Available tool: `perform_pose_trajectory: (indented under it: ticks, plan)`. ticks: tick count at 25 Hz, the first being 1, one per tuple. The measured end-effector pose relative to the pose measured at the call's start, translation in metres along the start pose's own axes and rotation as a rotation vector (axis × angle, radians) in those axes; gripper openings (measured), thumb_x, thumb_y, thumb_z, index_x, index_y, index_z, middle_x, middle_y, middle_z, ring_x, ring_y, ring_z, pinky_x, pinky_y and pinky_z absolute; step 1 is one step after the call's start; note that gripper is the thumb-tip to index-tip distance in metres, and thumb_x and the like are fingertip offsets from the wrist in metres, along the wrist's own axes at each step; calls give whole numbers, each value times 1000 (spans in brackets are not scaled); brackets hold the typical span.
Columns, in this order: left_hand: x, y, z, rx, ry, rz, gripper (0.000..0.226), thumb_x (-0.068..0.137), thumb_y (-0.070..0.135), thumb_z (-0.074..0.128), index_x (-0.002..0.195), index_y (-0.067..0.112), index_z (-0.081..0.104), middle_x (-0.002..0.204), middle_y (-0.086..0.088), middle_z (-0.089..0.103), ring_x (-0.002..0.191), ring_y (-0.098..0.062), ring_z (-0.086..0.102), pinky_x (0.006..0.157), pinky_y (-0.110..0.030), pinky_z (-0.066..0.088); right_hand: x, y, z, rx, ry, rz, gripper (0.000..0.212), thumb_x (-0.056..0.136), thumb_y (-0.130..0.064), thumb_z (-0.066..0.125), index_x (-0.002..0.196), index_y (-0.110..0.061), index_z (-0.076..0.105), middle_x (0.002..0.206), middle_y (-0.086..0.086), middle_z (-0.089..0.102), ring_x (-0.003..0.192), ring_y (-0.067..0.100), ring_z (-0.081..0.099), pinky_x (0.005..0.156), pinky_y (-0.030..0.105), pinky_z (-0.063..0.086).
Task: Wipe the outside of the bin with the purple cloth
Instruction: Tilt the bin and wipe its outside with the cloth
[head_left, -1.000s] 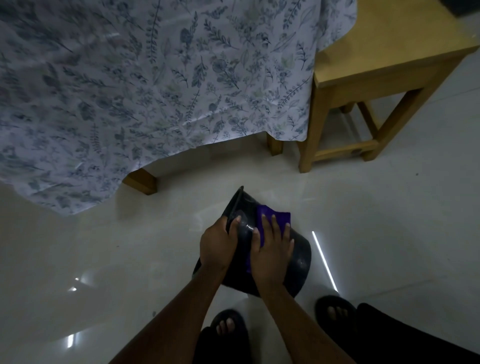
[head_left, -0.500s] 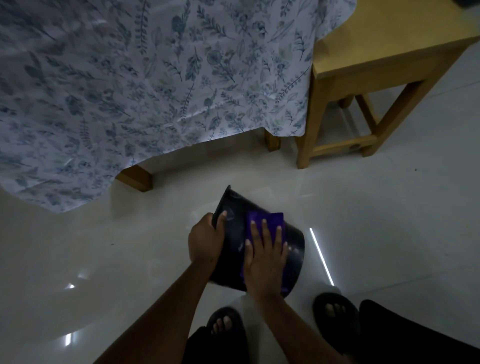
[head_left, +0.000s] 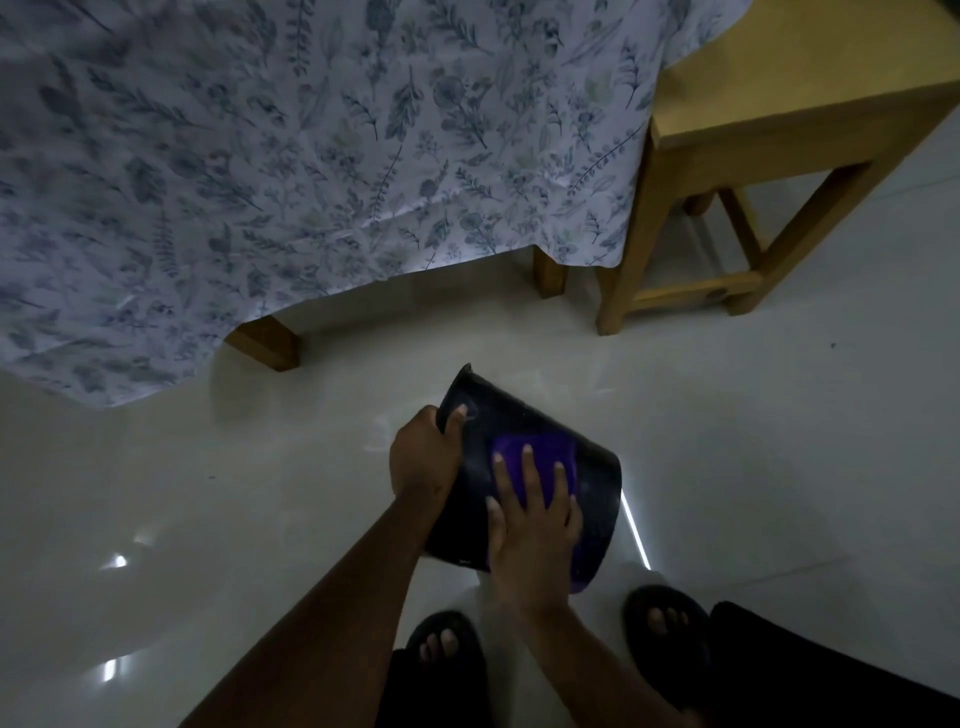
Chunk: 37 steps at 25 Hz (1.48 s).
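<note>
The left hand (head_left: 423, 457) grips the rim of the tilted black bin (head_left: 592, 478). The right hand (head_left: 535, 525) lies flat, fingers spread, pressing the purple cloth (head_left: 540, 452) against its side. No writing is legible.

text: none readable | bin (head_left: 597, 499): faint mark near base, illegible

The scene is dim, with a cool grey cast. The glossy floor (head_left: 779, 441) throws back small bright glints at lower left and one thin white streak of glare beside the dark bin (head_left: 587, 467). Soft shadow pools under the tablecloth (head_left: 311, 156). Straight lines bow near the frame edges, and the forearms at the bottom look slightly smeared.
</note>
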<state>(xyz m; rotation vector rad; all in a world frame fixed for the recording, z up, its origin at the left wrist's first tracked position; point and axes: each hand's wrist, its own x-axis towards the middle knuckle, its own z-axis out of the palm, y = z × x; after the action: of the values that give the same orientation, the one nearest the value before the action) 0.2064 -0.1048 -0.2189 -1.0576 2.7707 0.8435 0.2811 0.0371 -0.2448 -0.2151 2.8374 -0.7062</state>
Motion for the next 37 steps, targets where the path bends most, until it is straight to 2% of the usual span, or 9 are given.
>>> perform_pose_trajectory:
  ticks: [6,13,18,22,25,28,31,34,37]
  plan:
    - [22,0,-3,-14,-21,-25,44,96,47,45,97,7,63,96,-13,69,88,-31,65,70,-32,46,103,10,-7,-51,-89,92,52,100,-48,19,150,-33,21,159,-1,27,147,29,18,117,53,16]
    - [27,-3,5,28,-80,14,42,98,43,42,101,6,61,102,-15,69,94,-33,64,72,-32,44,39,5,8,-173,-39,-195,54,97,-45,22,150,-30,25,159,3,21,147,32,16,116,53,18]
    - [33,9,-2,0,-83,-8,42,99,42,42,102,5,61,104,-16,68,96,-34,64,72,-31,42,98,19,-8,-80,11,76,51,98,-42,24,143,-23,40,149,10,44,138,34,37,112,54,31]
    - [32,-2,10,26,-109,-25,41,99,42,41,100,6,60,103,-16,68,95,-34,64,73,-32,43,15,3,16,-142,21,-49,54,96,-43,28,149,-30,30,158,2,25,146,34,19,115,55,15]
    - [31,-9,9,6,-112,5,39,99,40,40,96,6,59,99,-17,68,93,-35,64,71,-33,43,63,-9,15,-150,-30,-167,52,99,-44,19,149,-32,25,159,1,24,147,30,17,117,52,16]
    - [39,1,2,6,-100,-14,39,100,38,40,100,5,60,103,-17,68,95,-35,63,76,-34,46,100,-5,0,-99,-27,-32,50,100,-42,22,145,-25,35,154,5,37,144,29,28,116,51,24]
    - [43,9,5,14,-112,-74,39,100,39,40,104,6,61,107,-16,68,98,-35,64,79,-36,48,60,5,10,-88,106,139,52,97,-41,27,146,-24,37,154,7,37,143,33,28,115,55,23]
    - [41,-3,13,32,-131,-60,38,100,38,40,103,6,60,106,-17,68,97,-35,64,79,-36,49,13,-7,23,-149,74,50,56,96,-42,29,150,-26,29,157,5,29,146,34,22,115,55,15]
    - [44,1,9,57,-135,9,37,100,36,41,103,4,60,106,-19,68,97,-35,63,78,-34,48,70,-8,10,-105,2,-43,51,99,-42,25,147,-27,32,154,2,36,144,28,29,116,51,22]
